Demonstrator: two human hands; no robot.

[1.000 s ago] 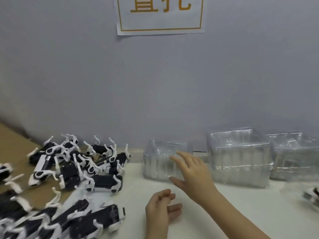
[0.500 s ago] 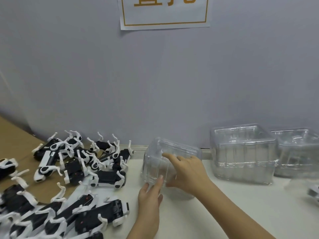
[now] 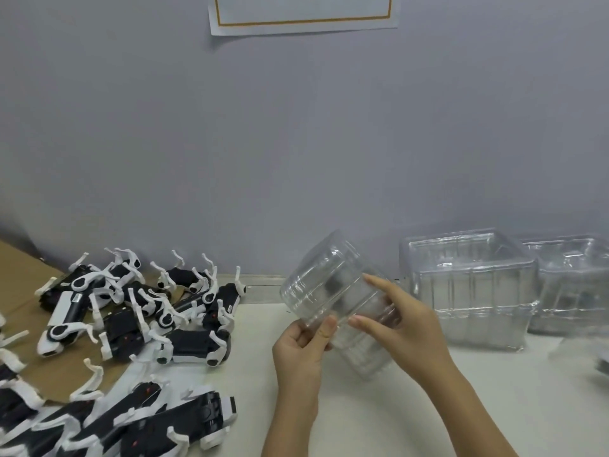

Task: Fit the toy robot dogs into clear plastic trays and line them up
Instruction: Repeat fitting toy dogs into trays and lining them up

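A small stack of clear plastic trays [image 3: 324, 285] is lifted off the white table [image 3: 494, 407] and tilted, its top leaning left and back. My left hand [image 3: 301, 349] pinches its lower left edge between thumb and fingers. My right hand [image 3: 400, 328] grips its right side, fingers spread over the plastic. Several black-and-white toy robot dogs [image 3: 191, 346] lie in a loose pile to the left, legs sticking up.
Two taller stacks of clear trays [image 3: 468, 288] [image 3: 573, 285] stand against the grey wall at the right. Brown cardboard [image 3: 19, 278] lies under the dog pile at the far left. A paper sign [image 3: 303, 14] hangs on the wall.
My right hand reached the small tray stack by the wall and tipped it. My left hand came up and took its lower edge. The stack now hangs tilted above the table, nearer to me.
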